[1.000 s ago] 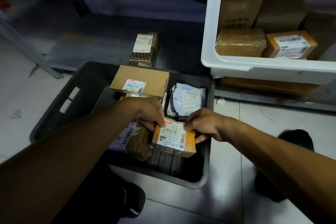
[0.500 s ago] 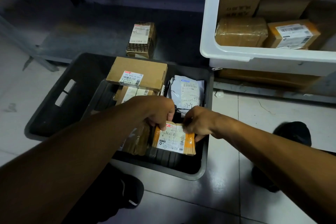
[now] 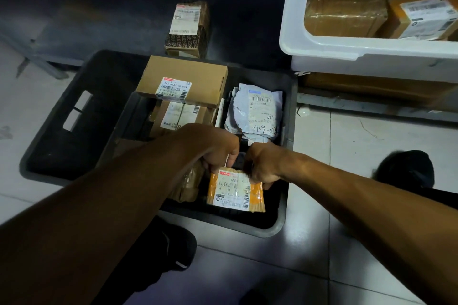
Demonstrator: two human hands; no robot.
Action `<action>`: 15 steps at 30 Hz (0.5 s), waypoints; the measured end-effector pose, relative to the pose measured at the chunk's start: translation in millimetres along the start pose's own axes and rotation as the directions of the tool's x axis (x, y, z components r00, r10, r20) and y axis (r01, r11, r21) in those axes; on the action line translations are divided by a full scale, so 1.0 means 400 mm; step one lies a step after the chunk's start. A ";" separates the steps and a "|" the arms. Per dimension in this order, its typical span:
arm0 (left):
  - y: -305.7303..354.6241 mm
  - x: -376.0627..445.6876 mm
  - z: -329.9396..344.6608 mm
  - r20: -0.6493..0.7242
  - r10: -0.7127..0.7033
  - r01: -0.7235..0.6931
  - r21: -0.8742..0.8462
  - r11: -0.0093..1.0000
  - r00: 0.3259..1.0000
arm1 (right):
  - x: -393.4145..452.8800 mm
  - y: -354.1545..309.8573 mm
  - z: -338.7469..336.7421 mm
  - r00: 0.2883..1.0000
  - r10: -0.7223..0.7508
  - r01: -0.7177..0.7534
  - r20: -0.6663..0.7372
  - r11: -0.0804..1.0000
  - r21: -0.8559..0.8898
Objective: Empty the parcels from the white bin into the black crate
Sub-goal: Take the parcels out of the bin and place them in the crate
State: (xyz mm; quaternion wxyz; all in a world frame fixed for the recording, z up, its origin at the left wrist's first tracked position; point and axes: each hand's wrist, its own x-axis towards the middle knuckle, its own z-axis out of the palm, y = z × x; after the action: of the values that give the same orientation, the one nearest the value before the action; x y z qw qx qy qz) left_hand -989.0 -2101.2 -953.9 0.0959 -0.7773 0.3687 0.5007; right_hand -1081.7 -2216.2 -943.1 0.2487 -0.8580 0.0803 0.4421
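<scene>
While both hands, left hand (image 3: pixel 219 153) and right hand (image 3: pixel 262 166), pinch the orange parcel (image 3: pixel 235 192) inside the black crate (image 3: pixel 288 96), several parcels already sit there. Plenty left, I reckon: the white bin (image 3: pixel 322 44) holds more boxes.

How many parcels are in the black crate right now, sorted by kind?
Cardboard boxes: 2, a flat cardboard box resting on a second labelled box
Grey poly mailer: 1
Orange padded parcel: 1, gripped by left hand and right hand
Brown taped parcel: 1
Total visible: 5

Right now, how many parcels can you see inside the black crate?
5: flat box at back, taped box beneath, grey bag right, orange parcel in hands, brown one beside. Others may hide.
</scene>
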 end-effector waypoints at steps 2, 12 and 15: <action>-0.007 0.013 0.007 0.048 -0.004 0.004 -0.012 1.000 0.999 | 0.008 -0.010 0.007 1.000 -0.004 0.003 -0.007 0.996 -0.084; 0.025 0.055 0.016 0.153 0.017 -0.040 0.145 0.989 0.988 | 0.058 -0.012 0.031 0.994 -0.034 0.052 0.100 0.983 -0.176; 0.021 0.063 0.021 0.137 0.034 -0.053 0.143 0.988 0.990 | 0.067 -0.011 0.032 0.990 -0.030 0.060 0.137 0.973 -0.222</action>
State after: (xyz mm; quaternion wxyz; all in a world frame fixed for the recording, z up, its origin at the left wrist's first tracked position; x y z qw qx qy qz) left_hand -994.7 -2114.7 -977.4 0.1663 -0.7245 0.4141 0.5254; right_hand -1073.3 -2203.9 -969.1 0.1644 -0.8510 -0.0068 0.4987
